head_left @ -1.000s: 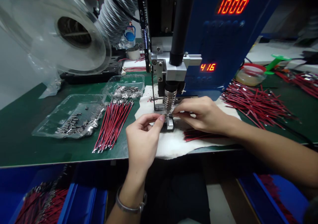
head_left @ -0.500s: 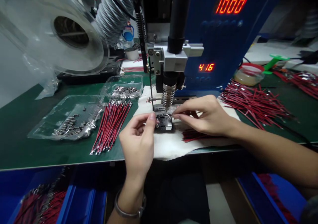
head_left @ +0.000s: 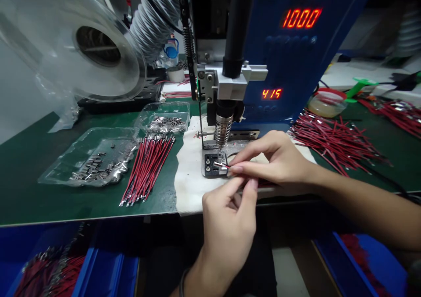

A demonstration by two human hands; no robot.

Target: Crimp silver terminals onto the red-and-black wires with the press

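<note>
My right hand (head_left: 274, 159) pinches a thin red and black wire (head_left: 227, 165) between thumb and fingers. The wire's left end, with a small shiny metal piece (head_left: 219, 164), is over the small black fixture (head_left: 210, 162). Just above that fixture hangs the soldering head's coiled metal spring (head_left: 222, 129). Below and in front of my right hand, my left hand (head_left: 230, 220) is closed, thumb and index finger pressed together at the loose wires; whatever it holds is hidden. White cloth (head_left: 190, 187) lies under the fixture.
Left of the cloth lie a bundle of red wires (head_left: 146, 169) and two clear trays (head_left: 52, 176) of small metal parts. A pile of red wires (head_left: 332, 141) is at right, by a round container (head_left: 325, 103). The blue machine (head_left: 279, 60) stands behind; blue bins (head_left: 98, 270) sit below.
My left hand has moved right and down, from the fixture's left side to beneath my right hand. My right hand has shifted slightly down. The lower red display went from 416 to 415.
</note>
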